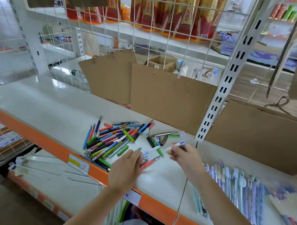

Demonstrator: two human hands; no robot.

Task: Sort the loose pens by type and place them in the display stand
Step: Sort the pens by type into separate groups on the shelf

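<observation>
Most pens (113, 142) lie unsorted in a mixed-colour heap near the shelf's (47, 104) front edge, approx. mid-shelf; no display stand in view, so nearly all's left. Left hand (127, 167) rests flat, fingers straight, on pens at the heap's edge; right hand (185, 155) pinches a few pale pens (178, 144).

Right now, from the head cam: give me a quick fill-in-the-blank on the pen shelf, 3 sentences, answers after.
1. The right hand pinches a few pens, while the ____ hand rests its fingers on the pile.
2. The loose pens lie on a white shelf whose front edge is ____.
3. Behind the pile stand sheets of brown ____.

Missing words: left; orange; cardboard
</observation>
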